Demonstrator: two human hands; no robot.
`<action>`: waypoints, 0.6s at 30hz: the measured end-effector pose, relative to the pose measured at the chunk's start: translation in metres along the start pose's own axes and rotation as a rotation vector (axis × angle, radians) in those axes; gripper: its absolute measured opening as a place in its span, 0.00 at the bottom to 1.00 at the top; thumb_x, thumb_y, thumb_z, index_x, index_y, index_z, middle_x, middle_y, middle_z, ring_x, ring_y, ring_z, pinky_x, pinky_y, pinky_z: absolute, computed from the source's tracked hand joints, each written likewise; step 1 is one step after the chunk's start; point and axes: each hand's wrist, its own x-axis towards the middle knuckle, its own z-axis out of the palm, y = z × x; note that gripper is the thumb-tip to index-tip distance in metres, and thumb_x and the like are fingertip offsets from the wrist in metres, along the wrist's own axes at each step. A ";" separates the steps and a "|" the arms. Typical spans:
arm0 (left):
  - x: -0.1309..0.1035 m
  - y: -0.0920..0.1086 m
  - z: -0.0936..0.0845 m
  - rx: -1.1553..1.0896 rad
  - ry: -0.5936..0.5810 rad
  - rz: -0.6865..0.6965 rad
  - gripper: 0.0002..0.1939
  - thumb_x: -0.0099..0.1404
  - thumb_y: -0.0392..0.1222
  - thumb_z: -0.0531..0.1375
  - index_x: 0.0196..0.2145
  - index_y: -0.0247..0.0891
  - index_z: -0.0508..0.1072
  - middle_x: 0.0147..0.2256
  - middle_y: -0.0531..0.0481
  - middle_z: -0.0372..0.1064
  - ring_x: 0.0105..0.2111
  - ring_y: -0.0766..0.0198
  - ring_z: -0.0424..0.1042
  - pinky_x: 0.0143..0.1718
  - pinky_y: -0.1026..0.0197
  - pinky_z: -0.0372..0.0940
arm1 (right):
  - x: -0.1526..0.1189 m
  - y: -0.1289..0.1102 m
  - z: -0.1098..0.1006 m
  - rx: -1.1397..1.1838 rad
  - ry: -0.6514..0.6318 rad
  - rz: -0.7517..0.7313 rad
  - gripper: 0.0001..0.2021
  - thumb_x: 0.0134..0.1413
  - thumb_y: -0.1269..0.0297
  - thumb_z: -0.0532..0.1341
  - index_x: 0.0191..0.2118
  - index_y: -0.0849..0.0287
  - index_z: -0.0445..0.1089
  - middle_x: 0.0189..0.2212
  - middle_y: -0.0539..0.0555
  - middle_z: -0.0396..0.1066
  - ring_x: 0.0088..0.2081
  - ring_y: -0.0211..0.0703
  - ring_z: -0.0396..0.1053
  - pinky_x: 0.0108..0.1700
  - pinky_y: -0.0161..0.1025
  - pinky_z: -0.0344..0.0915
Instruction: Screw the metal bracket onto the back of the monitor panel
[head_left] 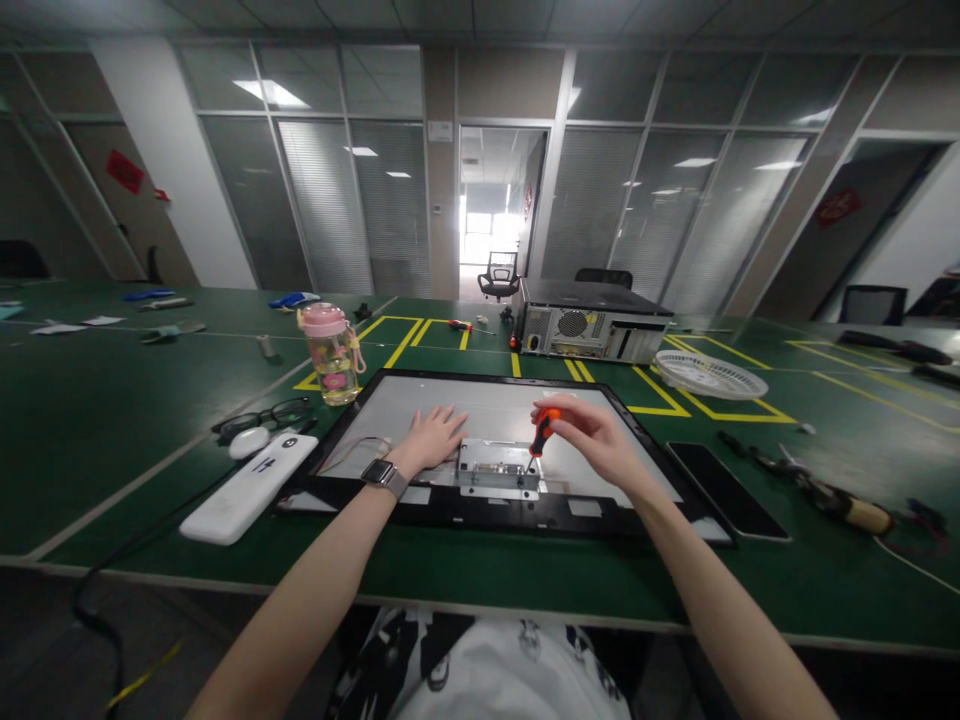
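A flat panel (495, 398) with a black frame and grey back lies on the green table, close to me. Near its front edge sits a silver metal bracket (480, 455). My left hand (435, 437) rests flat on the panel, fingers spread, just left of the bracket. In my right hand (589, 432) is a red and black screwdriver (545, 430), held by its handle between thumb and fingers. It leans slightly, with its tip down at the right part of the bracket. Whether the tip sits in a screw is too small to tell.
Left of the panel are a pink-lidded bottle (330, 355), glasses (262, 418) and a white power bank (250, 490). A computer case (592, 325) and white basket (711, 375) stand behind; a black phone (727, 490) and cables lie right.
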 end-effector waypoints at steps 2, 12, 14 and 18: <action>-0.001 0.001 -0.001 -0.001 0.003 0.001 0.25 0.73 0.49 0.43 0.66 0.45 0.55 0.68 0.41 0.47 0.67 0.44 0.48 0.61 0.30 0.48 | 0.002 -0.007 -0.003 -0.039 -0.076 -0.001 0.15 0.63 0.57 0.59 0.52 0.52 0.72 0.43 0.56 0.76 0.45 0.49 0.73 0.50 0.50 0.70; 0.000 0.002 -0.001 0.002 0.004 -0.015 0.25 0.73 0.49 0.44 0.65 0.46 0.55 0.68 0.42 0.47 0.67 0.45 0.48 0.61 0.32 0.48 | 0.028 -0.016 0.011 -0.192 -0.243 0.002 0.19 0.56 0.65 0.63 0.55 0.50 0.70 0.40 0.53 0.76 0.34 0.42 0.76 0.42 0.44 0.76; 0.001 0.001 -0.001 0.010 0.003 -0.013 0.25 0.73 0.50 0.44 0.66 0.46 0.55 0.68 0.42 0.47 0.67 0.44 0.48 0.61 0.32 0.48 | 0.029 -0.014 0.014 -0.171 -0.214 0.002 0.21 0.55 0.65 0.64 0.56 0.50 0.68 0.41 0.52 0.75 0.33 0.41 0.76 0.40 0.42 0.76; 0.001 -0.001 0.000 0.007 0.001 -0.009 0.26 0.73 0.50 0.44 0.66 0.46 0.55 0.68 0.42 0.47 0.67 0.44 0.48 0.62 0.32 0.48 | 0.023 -0.005 0.013 -0.141 -0.069 0.034 0.19 0.55 0.64 0.64 0.53 0.52 0.69 0.41 0.53 0.73 0.35 0.43 0.78 0.34 0.39 0.76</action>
